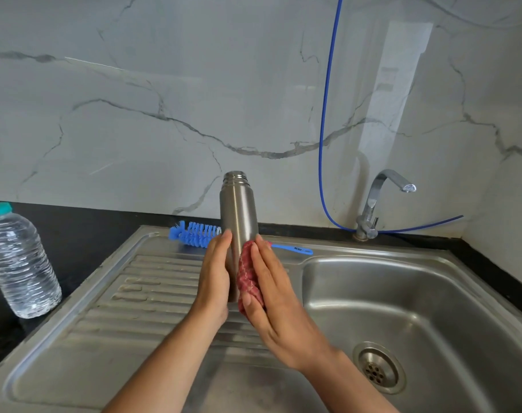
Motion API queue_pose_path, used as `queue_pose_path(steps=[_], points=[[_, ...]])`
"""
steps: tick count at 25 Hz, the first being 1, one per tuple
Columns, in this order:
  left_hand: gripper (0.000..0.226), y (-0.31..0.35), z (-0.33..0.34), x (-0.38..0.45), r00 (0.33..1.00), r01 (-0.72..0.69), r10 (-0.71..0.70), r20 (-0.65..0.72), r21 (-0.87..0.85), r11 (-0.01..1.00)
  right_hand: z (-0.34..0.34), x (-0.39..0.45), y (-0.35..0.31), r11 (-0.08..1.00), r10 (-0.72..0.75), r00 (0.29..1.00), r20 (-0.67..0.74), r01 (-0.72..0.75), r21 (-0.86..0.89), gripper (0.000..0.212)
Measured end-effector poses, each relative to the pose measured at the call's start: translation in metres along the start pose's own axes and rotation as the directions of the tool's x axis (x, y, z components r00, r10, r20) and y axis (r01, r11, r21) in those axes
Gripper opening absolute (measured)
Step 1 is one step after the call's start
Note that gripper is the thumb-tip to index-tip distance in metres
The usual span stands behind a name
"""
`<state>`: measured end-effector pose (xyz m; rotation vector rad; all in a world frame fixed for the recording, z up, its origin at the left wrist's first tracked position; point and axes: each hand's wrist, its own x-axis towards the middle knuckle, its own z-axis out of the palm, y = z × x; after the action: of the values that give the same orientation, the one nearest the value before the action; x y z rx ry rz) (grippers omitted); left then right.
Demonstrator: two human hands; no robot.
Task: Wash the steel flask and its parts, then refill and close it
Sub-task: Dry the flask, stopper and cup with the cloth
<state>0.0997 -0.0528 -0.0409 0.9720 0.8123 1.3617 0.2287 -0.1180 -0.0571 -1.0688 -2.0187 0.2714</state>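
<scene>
While a grey marble wall (164, 99) stands behind, a steel sink (432, 293) sits in the black tabletop (75, 234), with a tap (379, 198) at the back. A water bottle (18, 263) stands on the left. A blue brush (200, 234) lies on the ribbed part. The steel flask (238, 210) stands upright with no lid, between both hands. The left hand (213, 278) presses its side with a flat, straight grip. The right hand (277, 296) presses a red cloth (248, 278) against it, fingers straight.

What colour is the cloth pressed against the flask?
Dark red with pale lines, seen in the head view: the cloth.
</scene>
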Motion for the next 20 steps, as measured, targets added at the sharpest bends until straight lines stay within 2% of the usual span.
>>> queue_pose_path(steps=[1, 3, 6, 8, 11, 13, 14, 17, 20], points=[[0.070, -0.003, -0.001, 0.001, 0.997, 0.005, -0.004, 0.074, -0.019, 1.000, -0.001, 0.000, 0.000, 1.000, -0.011, 1.000, -0.006, 0.011, 0.001, 0.067], [0.074, -0.008, 0.003, -0.001, 0.984, -0.042, 0.039, 0.177, 0.015, 0.999, -0.006, 0.001, -0.002, 0.999, 0.001, 0.999, -0.052, 0.001, 0.032, 0.065], [0.070, -0.016, 0.014, -0.012, 0.946, -0.165, 0.100, 0.310, 0.189, 0.968, -0.022, 0.008, 0.000, 0.997, 0.031, 0.975, -0.221, -0.014, 0.077, 0.063], [0.074, -0.022, 0.020, -0.018, 0.935, -0.159, 0.066, 0.348, 0.246, 0.956, -0.035, 0.012, 0.006, 0.996, 0.048, 0.934, -0.354, -0.016, 0.092, 0.061], [0.063, -0.024, 0.024, -0.026, 0.919, -0.166, 0.053, 0.390, 0.263, 0.951, -0.042, 0.015, 0.012, 0.952, 0.206, 0.865, -0.458, -0.068, 0.299, 0.060], [0.049, -0.020, 0.024, -0.027, 0.938, -0.201, 0.112, 0.328, 0.251, 0.947, -0.034, 0.015, 0.013, 0.883, 0.323, 0.857, -0.401, -0.120, 0.455, 0.060], [0.047, -0.018, 0.022, -0.026, 0.950, -0.217, 0.148, 0.276, 0.241, 0.946, -0.027, 0.014, 0.013, 0.872, 0.335, 0.870, -0.362, -0.140, 0.469, 0.059], [0.058, -0.006, 0.012, -0.017, 0.968, -0.251, 0.246, 0.052, 0.162, 0.954, -0.004, 0.008, 0.008, 0.882, 0.299, 0.928, -0.222, -0.179, 0.436, 0.056], [0.043, 0.004, -0.001, -0.005, 0.944, -0.272, 0.277, -0.182, 0.048, 0.961, 0.006, 0.002, 0.000, 0.899, 0.252, 0.964, -0.082, -0.202, 0.388, 0.050]])
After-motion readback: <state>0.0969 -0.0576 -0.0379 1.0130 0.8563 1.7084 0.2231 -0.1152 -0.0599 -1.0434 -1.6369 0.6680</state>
